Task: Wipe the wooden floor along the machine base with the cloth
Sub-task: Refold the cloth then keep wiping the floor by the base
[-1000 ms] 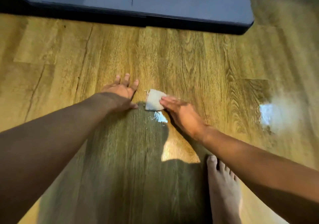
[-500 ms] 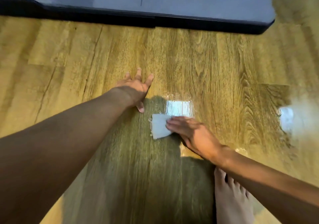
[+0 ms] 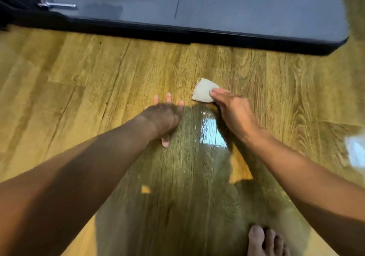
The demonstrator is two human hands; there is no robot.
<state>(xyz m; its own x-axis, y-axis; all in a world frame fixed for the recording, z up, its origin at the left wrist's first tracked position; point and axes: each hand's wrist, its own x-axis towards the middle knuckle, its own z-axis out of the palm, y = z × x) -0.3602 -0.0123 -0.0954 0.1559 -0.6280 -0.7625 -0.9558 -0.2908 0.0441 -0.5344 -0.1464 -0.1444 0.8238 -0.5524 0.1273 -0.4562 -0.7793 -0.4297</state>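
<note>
The cloth (image 3: 204, 93), a small pale folded pad, lies flat on the floor (image 3: 79, 74) a little above the middle of the view. It is well apart from the machine base (image 3: 217, 36), whose dark edge runs across at 12 o'clock. The right hand (image 3: 235, 113) reaches in from 5 o'clock. Its fingers (image 3: 221, 96) lie fairly straight and close together on the cloth's right part and press it down, so most of the pad shows at 10 o'clock of the fingertips. I cannot tell where the thumb is.

The left hand (image 3: 164, 117) is flat on the floor at 8 o'clock of the cloth, near it but not touching. Its fingers (image 3: 168, 97) are spread wide and hold nothing.

A bright wet-looking glare (image 3: 212, 135) sits between the two wrists, at 6 o'clock of the cloth. A bare foot (image 3: 264, 242) shows at the bottom edge. A metal pin (image 3: 57, 5) lies on the base at 10 o'clock.
</note>
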